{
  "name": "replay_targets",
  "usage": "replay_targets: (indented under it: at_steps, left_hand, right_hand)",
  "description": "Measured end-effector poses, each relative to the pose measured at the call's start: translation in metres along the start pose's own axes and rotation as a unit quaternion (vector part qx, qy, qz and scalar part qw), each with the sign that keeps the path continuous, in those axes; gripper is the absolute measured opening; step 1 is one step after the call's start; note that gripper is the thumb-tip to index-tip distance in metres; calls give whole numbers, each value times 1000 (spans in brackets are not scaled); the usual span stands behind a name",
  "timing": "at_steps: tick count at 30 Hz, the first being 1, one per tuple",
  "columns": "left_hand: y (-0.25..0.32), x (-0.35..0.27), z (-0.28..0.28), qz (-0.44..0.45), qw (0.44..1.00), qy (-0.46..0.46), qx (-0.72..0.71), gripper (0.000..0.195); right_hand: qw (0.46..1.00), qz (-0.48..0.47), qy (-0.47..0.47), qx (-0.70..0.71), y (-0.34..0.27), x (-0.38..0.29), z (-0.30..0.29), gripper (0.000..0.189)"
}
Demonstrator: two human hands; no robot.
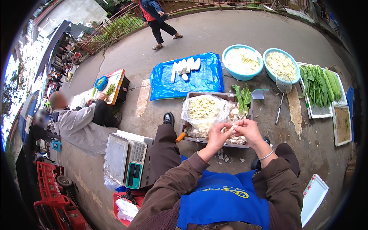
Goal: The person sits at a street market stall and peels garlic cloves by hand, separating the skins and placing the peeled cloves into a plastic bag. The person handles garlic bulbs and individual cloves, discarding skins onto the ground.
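Note:
My left hand [219,137] and my right hand [247,131] meet above a grey plastic crate [216,142]. Their fingertips pinch a small pale piece, seemingly a garlic clove [233,126], between them; the fingers partly hide it. Below lie garlic skins and bulbs [234,111] in the crate. At the crate's left side, a clear plastic bag [224,105] holds peeled garlic cloves [202,107]. A leafy green vegetable [243,98] rests at its right back corner. An orange handle [180,137] sticks out over the left edge.
Beyond the crate are a blue plastic sheet [161,83] with white vegetable pieces and two basins [244,75] [270,75] of sliced vegetables. A wire skimmer [279,110] and trays of greens [319,115] lie right. A digital scale [135,161] stands left, near a seated person [83,123].

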State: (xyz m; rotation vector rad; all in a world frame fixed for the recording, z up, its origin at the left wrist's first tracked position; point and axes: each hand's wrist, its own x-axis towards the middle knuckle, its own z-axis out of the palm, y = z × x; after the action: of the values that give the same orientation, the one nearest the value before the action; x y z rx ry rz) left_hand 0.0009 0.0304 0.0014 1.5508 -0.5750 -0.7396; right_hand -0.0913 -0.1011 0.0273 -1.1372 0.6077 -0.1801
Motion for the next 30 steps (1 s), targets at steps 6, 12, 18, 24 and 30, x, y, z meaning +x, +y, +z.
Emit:
replay_targets:
  at_steps: [6, 12, 18, 24, 30]
  left_hand:
    - [9, -2, 0, 156, 966, 36, 204, 14]
    - [12, -11, -4, 210, 954, 25, 214, 11]
    - [13, -13, 2, 212, 955, 15, 209, 10]
    - [11, -15, 7, 199, 963, 34, 180, 11]
    - [12, -7, 7, 202, 967, 58, 145, 11]
  right_hand:
    - [997, 64, -27, 44, -8, -6, -5, 12]
    - [995, 95, -23, -37, -10, -7, 2, 14]
    - [993, 50, -25, -106, 8, -1, -13, 14]
    - [994, 39, -23, -102, 18, 4, -19, 14]
    - [999, 40, -16, -12, 13, 6, -14, 15]
